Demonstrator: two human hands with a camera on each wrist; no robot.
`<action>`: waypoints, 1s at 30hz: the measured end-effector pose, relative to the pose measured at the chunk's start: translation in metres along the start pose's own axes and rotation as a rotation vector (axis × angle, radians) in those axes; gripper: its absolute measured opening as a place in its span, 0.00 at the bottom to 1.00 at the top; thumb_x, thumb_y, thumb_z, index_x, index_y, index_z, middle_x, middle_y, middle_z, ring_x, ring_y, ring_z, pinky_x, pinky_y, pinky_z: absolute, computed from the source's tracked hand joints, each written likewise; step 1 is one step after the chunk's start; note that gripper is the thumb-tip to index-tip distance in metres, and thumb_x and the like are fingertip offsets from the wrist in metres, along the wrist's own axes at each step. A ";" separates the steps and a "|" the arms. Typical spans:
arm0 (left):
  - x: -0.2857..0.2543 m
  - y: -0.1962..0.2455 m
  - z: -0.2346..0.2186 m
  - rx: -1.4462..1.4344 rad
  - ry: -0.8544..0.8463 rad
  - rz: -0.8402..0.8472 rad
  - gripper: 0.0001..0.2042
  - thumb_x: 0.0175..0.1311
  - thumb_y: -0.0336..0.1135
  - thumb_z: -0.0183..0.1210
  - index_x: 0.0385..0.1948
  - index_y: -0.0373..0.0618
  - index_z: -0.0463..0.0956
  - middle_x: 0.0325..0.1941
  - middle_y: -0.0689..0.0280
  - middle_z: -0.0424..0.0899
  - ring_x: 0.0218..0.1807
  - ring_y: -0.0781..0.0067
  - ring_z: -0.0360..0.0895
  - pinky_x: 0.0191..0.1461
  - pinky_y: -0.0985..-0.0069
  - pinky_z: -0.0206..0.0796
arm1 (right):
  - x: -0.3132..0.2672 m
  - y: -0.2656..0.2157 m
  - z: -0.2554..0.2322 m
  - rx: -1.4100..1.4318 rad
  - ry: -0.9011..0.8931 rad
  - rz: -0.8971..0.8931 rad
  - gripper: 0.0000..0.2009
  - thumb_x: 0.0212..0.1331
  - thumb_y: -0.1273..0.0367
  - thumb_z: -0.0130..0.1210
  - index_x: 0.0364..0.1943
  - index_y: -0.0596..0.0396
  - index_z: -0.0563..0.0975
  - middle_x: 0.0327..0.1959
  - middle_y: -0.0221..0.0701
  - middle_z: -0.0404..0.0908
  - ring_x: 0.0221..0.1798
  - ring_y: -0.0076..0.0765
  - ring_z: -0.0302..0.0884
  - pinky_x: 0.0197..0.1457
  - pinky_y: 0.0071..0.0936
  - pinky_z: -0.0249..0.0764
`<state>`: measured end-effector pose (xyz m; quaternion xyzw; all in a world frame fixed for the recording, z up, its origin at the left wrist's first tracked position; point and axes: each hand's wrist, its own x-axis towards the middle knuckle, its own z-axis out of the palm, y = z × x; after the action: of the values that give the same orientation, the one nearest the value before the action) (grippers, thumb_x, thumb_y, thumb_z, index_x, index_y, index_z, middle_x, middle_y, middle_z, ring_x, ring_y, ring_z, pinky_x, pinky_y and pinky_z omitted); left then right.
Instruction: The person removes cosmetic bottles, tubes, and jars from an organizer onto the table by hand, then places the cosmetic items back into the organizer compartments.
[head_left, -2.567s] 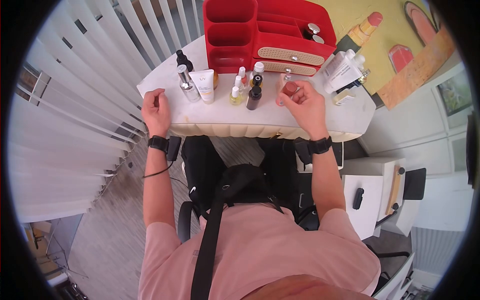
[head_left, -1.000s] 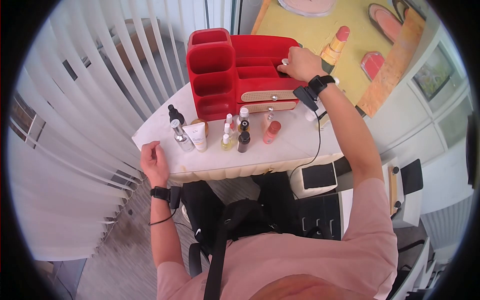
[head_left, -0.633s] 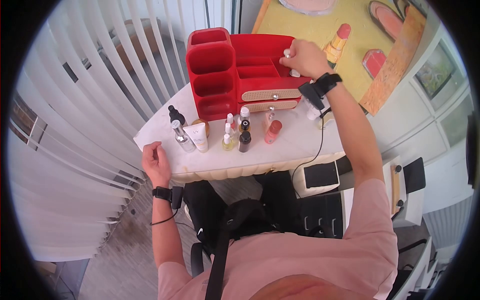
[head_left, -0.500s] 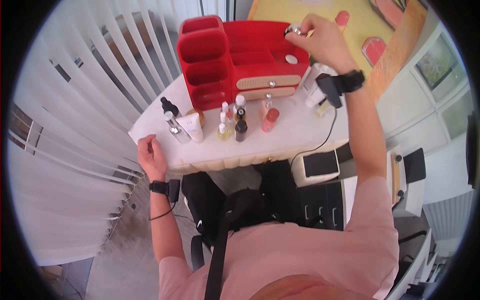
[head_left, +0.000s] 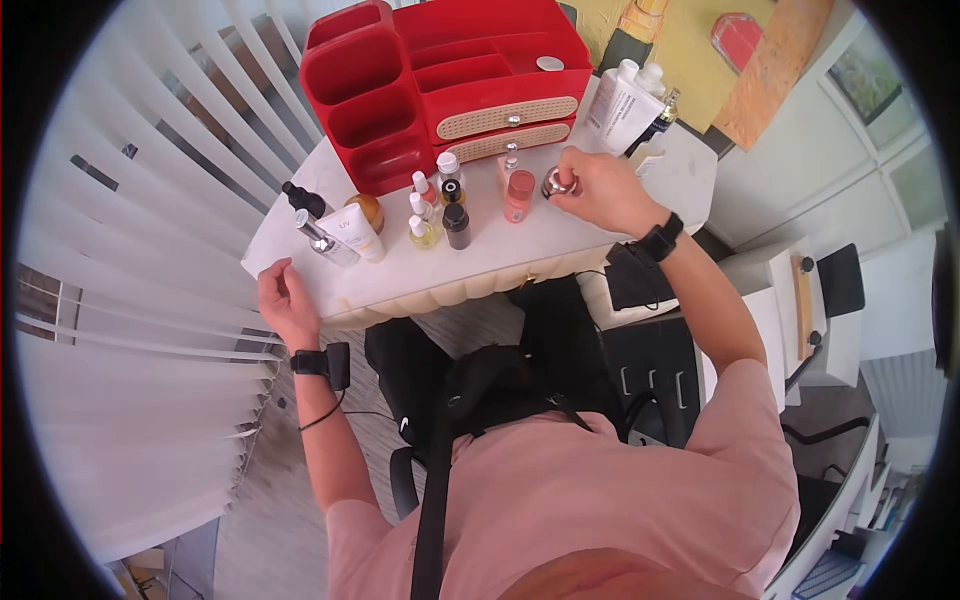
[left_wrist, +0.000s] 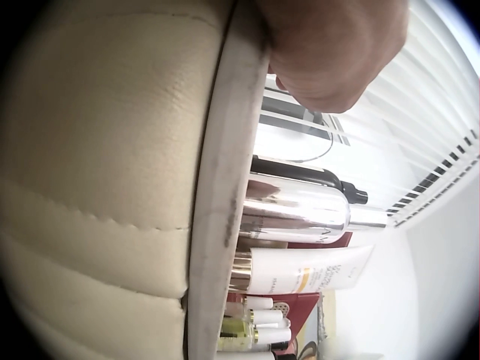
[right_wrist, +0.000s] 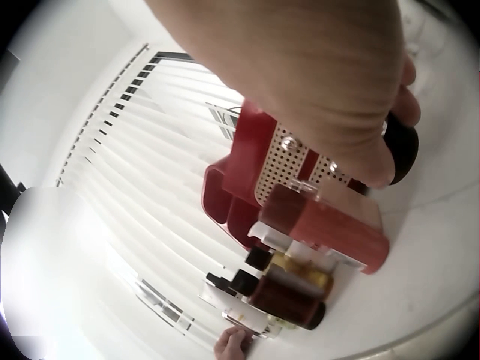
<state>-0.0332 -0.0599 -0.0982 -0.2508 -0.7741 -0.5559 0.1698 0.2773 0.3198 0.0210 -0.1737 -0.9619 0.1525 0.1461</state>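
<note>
My right hand (head_left: pixel 605 192) pinches a small dark jar with a silvery lid (head_left: pixel 556 184) low over the white tabletop (head_left: pixel 410 268). Its dark, rounded body (right_wrist: pixel 402 150) shows past the fingers in the right wrist view. Just left of it stands a pink bottle with a rosy cap (head_left: pixel 519 197), with a clear pinkish bottle (head_left: pixel 506 172) behind. Nothing is in my left hand (head_left: pixel 287 300), which rests at the table's left edge with loosely curled fingers. A silver bottle (head_left: pixel 325 243) and a white UV tube (head_left: pixel 352 231) stand close to that hand.
A red organizer (head_left: pixel 500 90) with two woven-front drawers stands at the back; a pale round lid (head_left: pixel 549 64) shows in its right compartment. Small bottles (head_left: pixel 456 228) cluster mid-table. White tubes (head_left: pixel 630 115) stand at the right, an amber jar (head_left: pixel 370 212) and black bottle (head_left: pixel 303 198) at the left.
My right hand left the pink bottle, reached into the organizer's right compartment, lifted out the silver-lidded jar and brought it down beside the pink bottle. My left hand stayed at the table edge.
</note>
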 end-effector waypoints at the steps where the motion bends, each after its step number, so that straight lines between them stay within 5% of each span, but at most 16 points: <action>1: 0.000 -0.002 0.000 0.004 -0.004 0.008 0.07 0.75 0.30 0.58 0.46 0.39 0.82 0.37 0.67 0.83 0.37 0.80 0.76 0.45 0.78 0.70 | 0.003 0.002 0.007 0.007 0.006 0.003 0.15 0.55 0.65 0.72 0.35 0.51 0.74 0.31 0.37 0.85 0.37 0.50 0.86 0.39 0.43 0.78; 12: 0.001 -0.001 0.000 0.049 0.002 0.003 0.08 0.74 0.30 0.57 0.47 0.40 0.84 0.40 0.66 0.84 0.38 0.79 0.76 0.45 0.77 0.70 | 0.017 0.010 0.027 0.170 0.010 -0.008 0.13 0.56 0.67 0.68 0.39 0.54 0.75 0.37 0.39 0.87 0.45 0.53 0.85 0.45 0.48 0.78; 25: 0.000 0.000 0.000 0.012 0.001 -0.023 0.08 0.75 0.30 0.57 0.47 0.40 0.83 0.40 0.67 0.84 0.39 0.80 0.77 0.46 0.78 0.71 | 0.014 0.017 0.036 0.309 0.092 -0.060 0.13 0.54 0.72 0.70 0.35 0.55 0.73 0.36 0.43 0.85 0.45 0.57 0.84 0.44 0.49 0.77; 27: 0.000 -0.002 0.000 0.042 -0.006 -0.001 0.07 0.75 0.30 0.57 0.47 0.40 0.83 0.39 0.68 0.83 0.38 0.80 0.76 0.45 0.78 0.70 | 0.012 0.011 0.030 0.238 0.107 -0.085 0.16 0.54 0.75 0.71 0.34 0.56 0.70 0.35 0.40 0.84 0.39 0.53 0.86 0.41 0.40 0.80; 30: -0.001 0.000 0.000 0.020 -0.007 0.001 0.07 0.76 0.29 0.57 0.47 0.40 0.83 0.37 0.68 0.82 0.37 0.81 0.75 0.43 0.79 0.69 | 0.009 0.000 0.005 0.165 0.165 -0.092 0.12 0.56 0.71 0.70 0.35 0.54 0.75 0.32 0.41 0.84 0.40 0.53 0.85 0.40 0.45 0.78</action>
<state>-0.0322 -0.0604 -0.0985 -0.2513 -0.7802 -0.5471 0.1697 0.2678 0.3224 0.0187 -0.1287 -0.9377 0.2096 0.2453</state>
